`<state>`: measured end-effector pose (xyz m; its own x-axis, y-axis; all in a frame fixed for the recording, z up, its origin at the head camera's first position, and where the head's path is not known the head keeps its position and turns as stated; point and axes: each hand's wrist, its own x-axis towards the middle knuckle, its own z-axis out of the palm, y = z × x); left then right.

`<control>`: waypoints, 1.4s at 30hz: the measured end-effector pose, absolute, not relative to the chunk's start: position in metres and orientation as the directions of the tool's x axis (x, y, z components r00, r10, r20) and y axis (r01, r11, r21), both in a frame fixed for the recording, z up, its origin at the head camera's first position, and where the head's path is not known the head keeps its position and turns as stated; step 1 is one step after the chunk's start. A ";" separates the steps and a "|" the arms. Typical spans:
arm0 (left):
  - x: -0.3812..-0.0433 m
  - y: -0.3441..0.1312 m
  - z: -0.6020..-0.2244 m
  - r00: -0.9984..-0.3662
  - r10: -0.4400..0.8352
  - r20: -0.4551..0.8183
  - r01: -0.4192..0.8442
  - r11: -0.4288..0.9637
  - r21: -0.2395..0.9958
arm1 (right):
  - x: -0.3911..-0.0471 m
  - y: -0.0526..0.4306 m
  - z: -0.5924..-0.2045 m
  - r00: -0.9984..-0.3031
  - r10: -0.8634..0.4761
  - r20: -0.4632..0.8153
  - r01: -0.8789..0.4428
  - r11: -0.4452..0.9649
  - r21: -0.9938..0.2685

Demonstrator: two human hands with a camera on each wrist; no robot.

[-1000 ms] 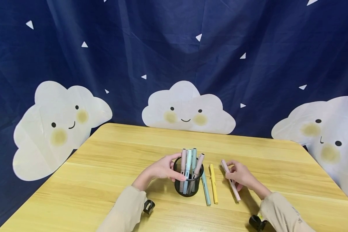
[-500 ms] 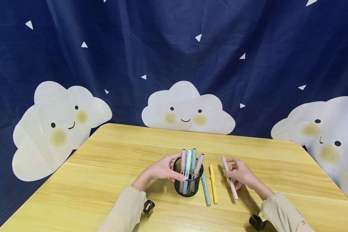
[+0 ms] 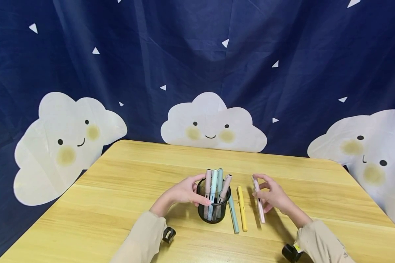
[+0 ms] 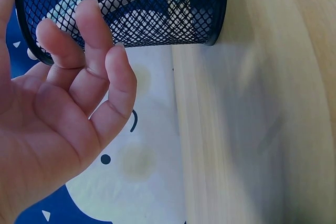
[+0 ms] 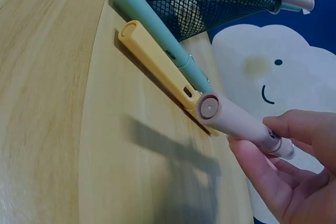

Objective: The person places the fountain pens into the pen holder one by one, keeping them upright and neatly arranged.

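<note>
My left hand (image 3: 185, 190) grips a black mesh pen holder (image 3: 214, 213) from its left side, thumb at the near rim and index finger across the far rim. Several capped pens in pink, light blue and green stand in the holder. My right hand (image 3: 274, 196) pinches a pale pink pen (image 5: 239, 121) between thumb and fingers. It is above the table, its shadow falling on the wood in the right wrist view. A yellow pen (image 3: 242, 210) and a green pen (image 3: 233, 215) lie side by side between the holder and my right hand.
The wooden table (image 3: 118, 204) reaches back to a dark blue curtain (image 3: 191, 44) printed with smiling clouds. Black wrist cameras hang at both sleeves, one of them the left camera (image 3: 169, 234).
My right hand has lifted the pink pen off the table, moved slightly left and away from me, and turned the pen more upright in view. My left hand and the holder stay put.
</note>
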<state>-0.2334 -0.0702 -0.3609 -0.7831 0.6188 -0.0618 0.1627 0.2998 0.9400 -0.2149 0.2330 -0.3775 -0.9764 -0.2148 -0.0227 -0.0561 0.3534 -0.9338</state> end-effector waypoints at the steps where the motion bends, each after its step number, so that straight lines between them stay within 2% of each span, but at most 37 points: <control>1: -0.233 -0.070 -0.361 -0.783 0.619 -0.062 0.163 0.300 0.940 | -0.214 0.233 -0.377 -0.977 -0.215 -0.016 -0.061 0.350 -0.935; 30: -0.233 -0.070 -0.360 -0.779 0.624 -0.063 0.163 0.298 0.941 | -0.208 0.224 -0.366 -0.980 -0.170 0.099 -0.150 0.318 -0.936; 42: -0.236 -0.070 -0.362 -0.769 0.637 -0.048 0.172 0.278 0.945 | -0.208 0.219 -0.363 -0.984 -0.103 0.148 -0.168 0.222 -0.960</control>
